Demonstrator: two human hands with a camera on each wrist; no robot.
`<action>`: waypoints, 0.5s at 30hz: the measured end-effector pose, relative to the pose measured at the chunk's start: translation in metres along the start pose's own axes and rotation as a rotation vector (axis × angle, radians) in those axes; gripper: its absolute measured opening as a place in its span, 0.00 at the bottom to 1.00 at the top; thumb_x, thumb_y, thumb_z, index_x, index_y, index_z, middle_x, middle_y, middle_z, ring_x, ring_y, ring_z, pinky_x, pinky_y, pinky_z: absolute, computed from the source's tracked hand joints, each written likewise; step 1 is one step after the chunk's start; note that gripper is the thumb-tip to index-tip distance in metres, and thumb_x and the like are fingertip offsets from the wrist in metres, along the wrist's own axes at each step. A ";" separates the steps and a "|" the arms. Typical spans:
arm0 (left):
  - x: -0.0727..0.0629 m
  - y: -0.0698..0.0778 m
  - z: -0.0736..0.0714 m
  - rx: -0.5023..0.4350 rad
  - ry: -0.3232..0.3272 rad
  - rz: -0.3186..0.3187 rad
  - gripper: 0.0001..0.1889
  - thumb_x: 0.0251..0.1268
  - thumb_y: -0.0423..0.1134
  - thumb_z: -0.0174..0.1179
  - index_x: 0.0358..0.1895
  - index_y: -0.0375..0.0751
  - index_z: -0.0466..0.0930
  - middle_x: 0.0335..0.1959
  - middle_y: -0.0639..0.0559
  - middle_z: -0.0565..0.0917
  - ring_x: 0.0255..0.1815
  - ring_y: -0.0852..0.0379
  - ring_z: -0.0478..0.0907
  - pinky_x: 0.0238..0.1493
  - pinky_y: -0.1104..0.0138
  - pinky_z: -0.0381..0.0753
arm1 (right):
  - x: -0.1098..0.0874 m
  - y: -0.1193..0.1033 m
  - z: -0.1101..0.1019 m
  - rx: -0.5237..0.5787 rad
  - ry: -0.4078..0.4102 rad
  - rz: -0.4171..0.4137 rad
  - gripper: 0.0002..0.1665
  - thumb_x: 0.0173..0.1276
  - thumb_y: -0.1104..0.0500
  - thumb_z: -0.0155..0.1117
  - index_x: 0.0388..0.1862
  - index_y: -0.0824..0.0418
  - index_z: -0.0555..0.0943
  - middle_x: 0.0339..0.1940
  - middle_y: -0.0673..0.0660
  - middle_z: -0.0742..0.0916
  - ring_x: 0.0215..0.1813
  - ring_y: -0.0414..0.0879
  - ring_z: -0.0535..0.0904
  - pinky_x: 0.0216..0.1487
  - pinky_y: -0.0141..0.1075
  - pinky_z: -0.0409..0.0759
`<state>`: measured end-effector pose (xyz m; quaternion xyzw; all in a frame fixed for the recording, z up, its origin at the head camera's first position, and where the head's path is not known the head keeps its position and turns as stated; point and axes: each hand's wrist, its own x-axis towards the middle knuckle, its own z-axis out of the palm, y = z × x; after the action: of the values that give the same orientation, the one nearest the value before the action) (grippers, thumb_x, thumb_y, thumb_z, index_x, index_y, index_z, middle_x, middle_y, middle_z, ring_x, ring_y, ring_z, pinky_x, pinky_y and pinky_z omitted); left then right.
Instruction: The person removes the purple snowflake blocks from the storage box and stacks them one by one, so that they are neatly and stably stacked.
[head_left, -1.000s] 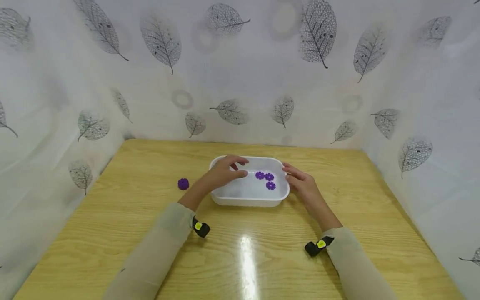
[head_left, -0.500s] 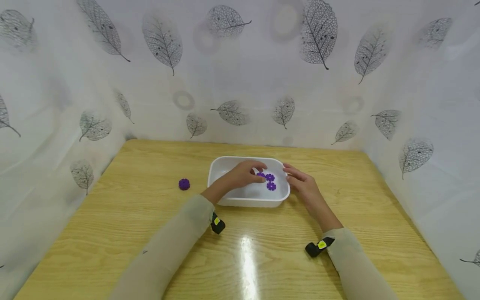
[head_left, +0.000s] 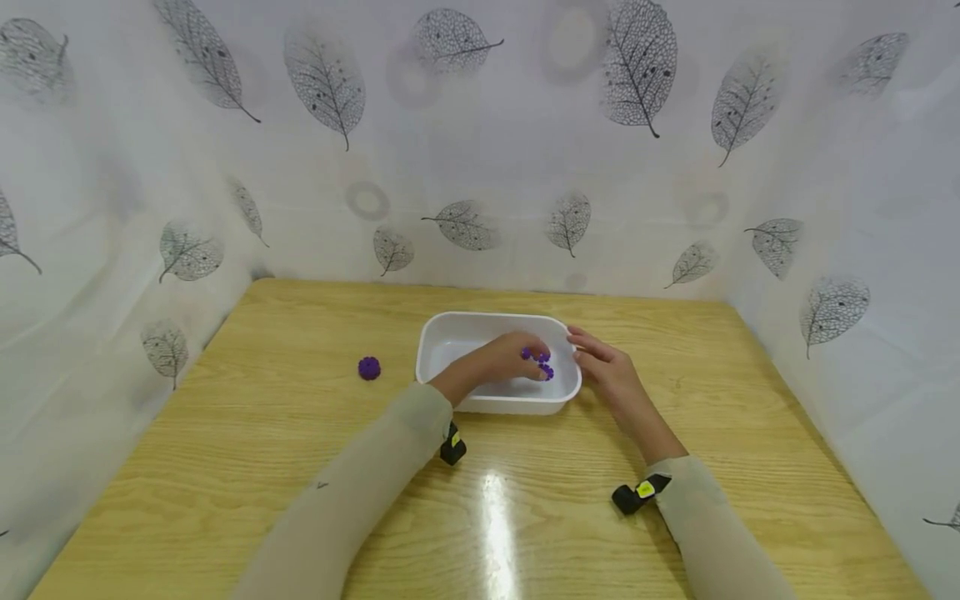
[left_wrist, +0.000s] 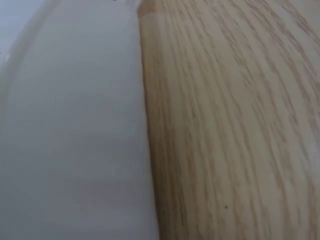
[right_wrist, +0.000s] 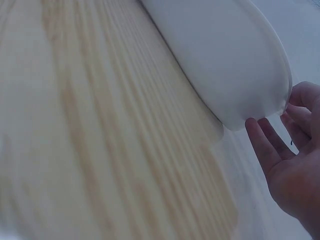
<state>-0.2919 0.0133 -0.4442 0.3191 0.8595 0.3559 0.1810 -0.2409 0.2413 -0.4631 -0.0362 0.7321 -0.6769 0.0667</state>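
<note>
1. Inside the white rectangular plastic tub [head_left: 450,333], the left hand [head_left: 501,362] reaches in over the near rim, its fingers curled down onto the small purple flower-shaped plastic pieces [head_left: 544,365] lying on the tub floor at its right end.
2. Only bits of purple show past the fingertips, so whether those fingers actually pinch a piece or merely touch the cluster cannot be told.
3. Just outside the tub's right end, the right hand [head_left: 607,371] lies against the outer wall with its fingers straight and relaxed; the right wrist view shows the fingertips [right_wrist: 255,131] meeting the rounded white corner [right_wrist: 235,65] and gripping nothing.
4. Left of the left hand's fingers, well apart from the tub, one more purple flower-shaped piece [head_left: 368,367] sits alone on the light wooden tabletop [head_left: 262,433].
5. Between the left fingers and that lone piece stand the tub's left wall and a strip of bare wood.
6. Near the wrists, a small black band with a yellow patch shows on each pale beige sleeve [head_left: 352,500], one below the tub's near edge, the other [head_left: 636,493] behind the right hand.
7. Beyond the fingers, a white curtain printed with grey leaves [head_left: 480,150] closes off the far side and both ends of the table.
8. From the left wrist, only the tub's white side [left_wrist: 75,130] against the wood grain [left_wrist: 235,125] is visible.
</note>
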 end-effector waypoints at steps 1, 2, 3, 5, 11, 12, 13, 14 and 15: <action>0.000 0.000 0.001 -0.002 -0.005 -0.011 0.25 0.64 0.43 0.69 0.63 0.39 0.79 0.56 0.47 0.84 0.59 0.53 0.78 0.65 0.62 0.75 | 0.000 0.000 0.000 -0.001 0.001 -0.001 0.27 0.75 0.53 0.62 0.69 0.62 0.75 0.79 0.48 0.69 0.80 0.48 0.62 0.60 0.25 0.77; 0.001 -0.001 0.002 -0.001 -0.012 -0.020 0.26 0.64 0.43 0.69 0.63 0.39 0.79 0.57 0.47 0.84 0.60 0.53 0.78 0.66 0.61 0.74 | 0.000 -0.001 -0.001 -0.005 0.002 -0.002 0.27 0.75 0.53 0.62 0.69 0.62 0.75 0.79 0.48 0.69 0.80 0.48 0.62 0.60 0.25 0.77; 0.000 -0.001 0.002 -0.003 -0.019 -0.027 0.26 0.64 0.43 0.69 0.64 0.39 0.79 0.58 0.47 0.84 0.61 0.52 0.78 0.67 0.61 0.73 | -0.001 -0.001 -0.001 -0.005 0.002 -0.003 0.27 0.76 0.53 0.62 0.69 0.62 0.75 0.79 0.48 0.69 0.80 0.48 0.62 0.59 0.25 0.78; 0.001 -0.002 0.003 -0.001 -0.029 -0.036 0.26 0.65 0.44 0.69 0.65 0.40 0.78 0.59 0.48 0.83 0.62 0.52 0.77 0.69 0.61 0.72 | -0.001 -0.002 -0.001 -0.006 0.003 -0.003 0.27 0.76 0.54 0.62 0.69 0.63 0.75 0.79 0.48 0.69 0.80 0.48 0.62 0.59 0.25 0.78; 0.002 -0.006 0.005 0.026 -0.045 -0.053 0.24 0.65 0.46 0.69 0.63 0.44 0.80 0.58 0.51 0.84 0.62 0.54 0.77 0.69 0.61 0.72 | -0.002 -0.003 0.000 -0.017 0.000 -0.001 0.26 0.76 0.54 0.61 0.69 0.62 0.75 0.79 0.47 0.69 0.80 0.47 0.62 0.59 0.25 0.78; 0.001 -0.006 0.006 0.036 -0.048 -0.050 0.24 0.65 0.46 0.69 0.62 0.44 0.80 0.58 0.51 0.84 0.61 0.55 0.78 0.69 0.62 0.72 | -0.002 -0.003 0.001 -0.016 0.002 -0.001 0.26 0.76 0.54 0.61 0.69 0.63 0.75 0.79 0.47 0.69 0.80 0.47 0.62 0.59 0.25 0.78; 0.001 -0.006 0.006 0.046 -0.050 -0.047 0.23 0.65 0.46 0.69 0.62 0.45 0.81 0.57 0.52 0.84 0.61 0.55 0.78 0.69 0.62 0.72 | -0.002 -0.003 0.001 -0.015 0.002 0.000 0.26 0.76 0.54 0.61 0.69 0.63 0.75 0.79 0.47 0.69 0.80 0.47 0.61 0.59 0.25 0.78; 0.001 -0.006 0.006 0.052 -0.053 -0.043 0.23 0.65 0.45 0.68 0.62 0.45 0.81 0.57 0.52 0.84 0.60 0.56 0.78 0.69 0.62 0.72 | -0.003 -0.003 0.001 -0.014 0.002 0.000 0.26 0.76 0.54 0.60 0.69 0.63 0.75 0.79 0.47 0.69 0.80 0.47 0.61 0.59 0.25 0.78; 0.001 -0.006 0.006 0.057 -0.052 -0.039 0.23 0.65 0.45 0.68 0.62 0.45 0.81 0.57 0.52 0.84 0.61 0.56 0.78 0.69 0.63 0.71 | -0.003 -0.003 0.002 -0.013 0.002 0.001 0.26 0.77 0.54 0.60 0.69 0.63 0.75 0.79 0.47 0.69 0.80 0.47 0.61 0.59 0.25 0.78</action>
<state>-0.2915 0.0135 -0.4527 0.3162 0.8704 0.3192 0.2012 -0.2383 0.2398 -0.4599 -0.0356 0.7367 -0.6720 0.0661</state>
